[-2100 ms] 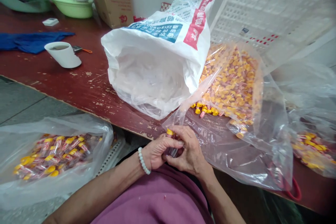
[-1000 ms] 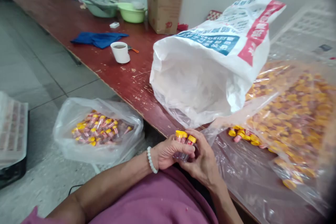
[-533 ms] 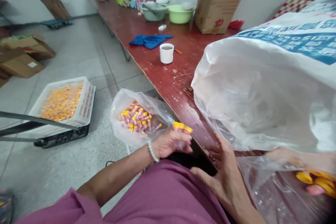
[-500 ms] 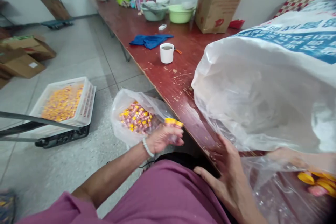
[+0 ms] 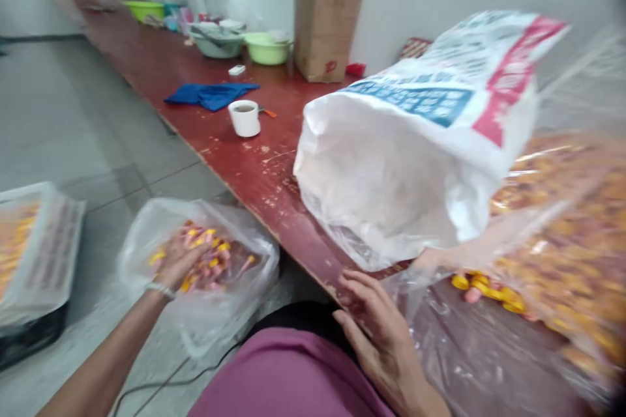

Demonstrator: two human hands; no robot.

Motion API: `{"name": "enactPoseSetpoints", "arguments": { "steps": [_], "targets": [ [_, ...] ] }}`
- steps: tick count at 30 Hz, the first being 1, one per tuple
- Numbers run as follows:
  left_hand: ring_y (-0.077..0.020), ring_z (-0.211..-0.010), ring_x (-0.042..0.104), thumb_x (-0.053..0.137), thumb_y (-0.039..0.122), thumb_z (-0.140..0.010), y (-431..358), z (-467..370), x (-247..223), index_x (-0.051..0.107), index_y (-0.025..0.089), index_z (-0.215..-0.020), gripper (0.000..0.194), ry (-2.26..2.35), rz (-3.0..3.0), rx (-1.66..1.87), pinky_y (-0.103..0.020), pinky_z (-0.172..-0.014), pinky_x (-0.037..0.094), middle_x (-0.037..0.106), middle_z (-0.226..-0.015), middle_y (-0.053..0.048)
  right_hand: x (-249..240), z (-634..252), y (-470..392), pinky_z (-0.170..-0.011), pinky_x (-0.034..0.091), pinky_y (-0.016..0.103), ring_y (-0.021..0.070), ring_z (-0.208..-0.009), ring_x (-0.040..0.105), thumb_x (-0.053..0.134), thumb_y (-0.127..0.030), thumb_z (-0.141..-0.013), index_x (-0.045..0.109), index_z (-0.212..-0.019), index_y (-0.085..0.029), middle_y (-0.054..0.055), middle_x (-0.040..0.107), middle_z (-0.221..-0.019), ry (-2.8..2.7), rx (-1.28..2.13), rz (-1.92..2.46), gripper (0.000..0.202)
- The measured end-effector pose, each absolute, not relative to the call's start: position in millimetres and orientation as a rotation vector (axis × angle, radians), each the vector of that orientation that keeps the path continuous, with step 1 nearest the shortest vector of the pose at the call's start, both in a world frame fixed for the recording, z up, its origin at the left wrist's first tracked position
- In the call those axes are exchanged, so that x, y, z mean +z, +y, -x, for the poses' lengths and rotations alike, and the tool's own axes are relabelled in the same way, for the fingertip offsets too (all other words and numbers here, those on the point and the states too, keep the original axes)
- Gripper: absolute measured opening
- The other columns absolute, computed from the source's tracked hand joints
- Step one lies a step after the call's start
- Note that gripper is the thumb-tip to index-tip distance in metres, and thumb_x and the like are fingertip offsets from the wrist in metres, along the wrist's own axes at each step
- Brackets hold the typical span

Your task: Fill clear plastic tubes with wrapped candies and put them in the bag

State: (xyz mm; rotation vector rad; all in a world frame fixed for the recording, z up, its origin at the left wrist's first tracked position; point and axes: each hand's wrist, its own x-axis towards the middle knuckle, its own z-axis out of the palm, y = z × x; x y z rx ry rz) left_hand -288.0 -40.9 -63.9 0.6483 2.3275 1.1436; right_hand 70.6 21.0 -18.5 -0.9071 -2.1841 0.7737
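Note:
My left hand (image 5: 178,264), with a pale beaded bracelet on its wrist, reaches down into a clear plastic bag (image 5: 141,234) beside the table. It touches the small pink containers with yellow caps (image 5: 215,264) heaped there. Motion blur and the heap obscure its fingers, so I cannot tell whether they grip any. At the table edge my right hand (image 5: 384,332) rests open with fingers apart, holding nothing. Beyond it a large white printed sack (image 5: 381,176) lies with its mouth toward me. More yellow-capped pieces (image 5: 508,296) lie under clear plastic at the right.
On the long red table (image 5: 215,143) stand a white cup (image 5: 245,120), a blue cloth (image 5: 210,96), green basins (image 5: 268,51) and a tall cardboard box (image 5: 325,26). A white crate (image 5: 53,254) is on the floor at left. A dark cable (image 5: 195,374) runs near me.
My left hand, which held yellow-capped pieces near the table edge, has moved left and down into the plastic bag. My right hand stays open by the table edge. The view has turned right.

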Motion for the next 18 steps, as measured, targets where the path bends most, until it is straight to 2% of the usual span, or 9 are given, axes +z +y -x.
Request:
{"name": "enactPoseSetpoints", "arguments": {
  "steps": [1,2,4,6,9,11,13,15,18],
  "targets": [
    [-0.0331,-0.106,0.055,0.067,0.047,-0.061,-37,288,-57,0.05,0.025,-0.097,0.045,2.464,-0.669,1.106,-0.052,-0.08,0.049,0.062,-0.097,-0.005,-14,-73,24,-0.082,0.054,0.024,0.015,-0.104,0.058,0.055,-0.018,-0.084,0.052,-0.115,-0.026,0.007,0.054,-0.119,-2.167,0.764,0.904,0.032],
    [-0.0329,-0.112,0.051,0.065,0.047,-0.063,-32,286,-51,0.048,0.027,-0.103,0.048,2.584,-0.74,1.062,-0.053,-0.087,0.046,0.058,-0.108,-0.005,-10,-76,28,-0.081,0.053,0.023,0.0144,-0.103,0.059,0.053,-0.017,-0.085,0.053,-0.113,-0.025,0.007,0.055,-0.117,-2.144,0.742,0.903,0.03],
    [-0.03,-0.105,0.055,0.06,0.045,-0.069,-16,275,-37,0.046,0.032,-0.112,0.047,2.633,-0.979,1.118,-0.052,-0.09,0.045,0.053,-0.117,-0.003,1,-81,44,-0.079,0.053,0.023,0.0136,-0.096,0.061,0.05,-0.016,-0.086,0.054,-0.11,-0.024,0.006,0.06,-0.109,-2.09,0.657,0.913,0.026],
    [-0.0254,-0.087,0.06,0.054,0.041,-0.077,7,251,-23,0.049,0.035,-0.111,0.036,2.426,-1.298,1.337,-0.048,-0.084,0.049,0.056,-0.112,-0.002,11,-81,71,-0.076,0.052,0.024,0.014,-0.089,0.062,0.049,-0.018,-0.087,0.057,-0.107,-0.023,0.005,0.064,-0.1,-2.046,0.552,0.962,0.022],
    [-0.0217,-0.088,0.061,0.048,0.03,-0.084,61,200,-4,0.057,0.03,-0.101,0.019,2.052,-1.727,1.49,-0.038,-0.079,0.051,0.063,-0.098,-0.002,19,-69,134,-0.08,0.05,0.027,0.0157,-0.091,0.062,0.043,-0.019,-0.089,0.059,-0.105,-0.019,0.006,0.066,-0.099,-2.127,0.388,1.159,0.023],
    [-0.0174,-0.092,0.06,0.039,0.02,-0.088,109,165,4,0.057,0.023,-0.101,0.023,1.899,-1.978,1.246,-0.031,-0.081,0.05,0.064,-0.1,-0.003,15,-54,181,-0.089,0.045,0.027,0.0161,-0.098,0.059,0.038,-0.01,-0.087,0.06,-0.106,-0.015,0.008,0.065,-0.104,-2.242,0.291,1.336,0.03],
    [-0.0146,-0.091,0.06,0.036,0.008,-0.085,162,136,5,0.058,0.019,-0.101,0.029,1.831,-2.075,1.098,-0.027,-0.084,0.049,0.065,-0.098,-0.004,4,-39,220,-0.091,0.043,0.028,0.0184,-0.102,0.057,0.038,-0.002,-0.081,0.061,-0.107,-0.012,0.011,0.064,-0.107,-2.285,0.259,1.416,0.036],
    [-0.0185,-0.098,0.057,0.043,0.0,-0.075,211,114,0,0.06,0.015,-0.101,0.034,1.824,-2.142,0.954,-0.03,-0.089,0.046,0.063,-0.101,-0.008,-10,-29,246,-0.09,0.043,0.029,0.0204,-0.104,0.054,0.041,0.002,-0.075,0.062,-0.107,-0.012,0.011,0.063,-0.107,-2.345,0.238,1.466,0.04],
    [-0.0255,-0.104,0.052,0.05,-0.002,-0.068,264,98,-13,0.063,0.011,-0.091,0.03,1.821,-2.186,0.753,-0.037,-0.09,0.043,0.061,-0.099,-0.014,-29,-24,258,-0.088,0.042,0.031,0.0222,-0.106,0.049,0.042,0.001,-0.074,0.059,-0.111,-0.015,0.011,0.059,-0.112,-2.427,0.185,1.527,0.044]
  ]
}}
